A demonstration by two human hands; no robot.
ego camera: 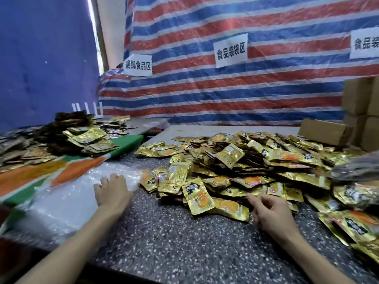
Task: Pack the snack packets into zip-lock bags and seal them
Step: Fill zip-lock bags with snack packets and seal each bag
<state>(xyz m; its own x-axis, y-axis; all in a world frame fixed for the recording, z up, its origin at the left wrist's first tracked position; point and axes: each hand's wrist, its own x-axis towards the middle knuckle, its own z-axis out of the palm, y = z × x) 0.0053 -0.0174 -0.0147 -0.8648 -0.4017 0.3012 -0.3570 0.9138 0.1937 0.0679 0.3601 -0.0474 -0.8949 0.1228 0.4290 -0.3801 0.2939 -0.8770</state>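
Observation:
A big heap of gold snack packets (246, 165) covers the right half of the speckled table (174, 242). A stack of clear zip-lock bags (67, 197) lies at the left. My left hand (112, 191) rests palm down on the right edge of that stack, with its fingers on the plastic; whether it grips a bag I cannot tell. My right hand (268, 212) hovers at the near edge of the heap with loosely curled fingers, close to a packet (198, 196), and it holds nothing.
A second pile of gold and dark packets (82, 138) sits on an orange, green and white cloth (61, 171) at the back left. Cardboard boxes (359, 119) stand at the back right. A striped tarp with paper signs (230, 50) hangs behind.

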